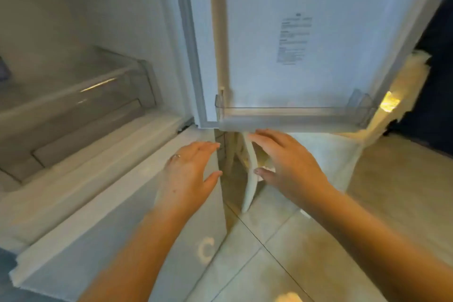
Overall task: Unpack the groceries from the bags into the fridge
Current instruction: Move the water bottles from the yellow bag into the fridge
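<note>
From the head view, both bare forearms are reaching forward and down toward the foot of the open fridge [103, 39]. The left hand [190, 169] is hovering palm down over the white front below the fridge compartment, fingers straight and lightly spread, gripping nothing; a ring [177, 156] is showing on 1 finger. The right hand [284, 162] is stretching out just under the door shelf [294, 115], fingers extended and thumb apart, also holding nothing. Whether its fingertips are touching the shelf's underside is impossible to tell.

The fridge door [318, 32] is standing open on the right, carrying a printed label [294, 40] and the 1 clear shelf at its bottom edge. Inside the fridge, a clear crisper drawer [81, 95] is sitting low at the left. A pale tiled floor [282, 252] is running beneath the arms.

A white curved strip [250, 174] is hanging between the hands, below the door; what it is cannot be made out. No groceries are visible. The whole picture is blurring, and the label's text is unreadable.
</note>
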Motion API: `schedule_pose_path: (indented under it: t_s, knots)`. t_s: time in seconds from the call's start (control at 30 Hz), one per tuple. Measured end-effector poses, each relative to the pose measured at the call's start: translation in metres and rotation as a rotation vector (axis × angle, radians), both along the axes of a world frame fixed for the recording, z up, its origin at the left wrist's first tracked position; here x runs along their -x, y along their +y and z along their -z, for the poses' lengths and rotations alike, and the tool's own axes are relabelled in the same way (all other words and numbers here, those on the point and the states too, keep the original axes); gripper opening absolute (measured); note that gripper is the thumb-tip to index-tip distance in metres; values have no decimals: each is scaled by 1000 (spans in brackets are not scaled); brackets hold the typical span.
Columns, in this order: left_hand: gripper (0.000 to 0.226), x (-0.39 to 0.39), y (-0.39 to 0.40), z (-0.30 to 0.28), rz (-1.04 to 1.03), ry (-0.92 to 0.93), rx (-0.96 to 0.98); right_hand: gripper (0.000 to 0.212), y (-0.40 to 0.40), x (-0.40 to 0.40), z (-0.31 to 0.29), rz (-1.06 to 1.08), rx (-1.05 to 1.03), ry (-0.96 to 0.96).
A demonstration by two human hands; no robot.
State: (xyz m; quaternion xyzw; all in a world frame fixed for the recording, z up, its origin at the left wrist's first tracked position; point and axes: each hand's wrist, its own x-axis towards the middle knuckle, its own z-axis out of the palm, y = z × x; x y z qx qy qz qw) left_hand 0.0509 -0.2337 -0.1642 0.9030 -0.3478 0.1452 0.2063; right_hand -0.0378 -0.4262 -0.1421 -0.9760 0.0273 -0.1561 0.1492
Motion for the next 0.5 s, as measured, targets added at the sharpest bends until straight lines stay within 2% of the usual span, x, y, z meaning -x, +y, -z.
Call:
schedule_pose_path:
  t_s: [0.3,0.5]
  knots:
    - [56,112,-169,43,354,131,-121,72,-129,171,62,382,19,140]
    - [55,195,-284,65,488,197,-178,70,-224,272,76,497,-29,229]
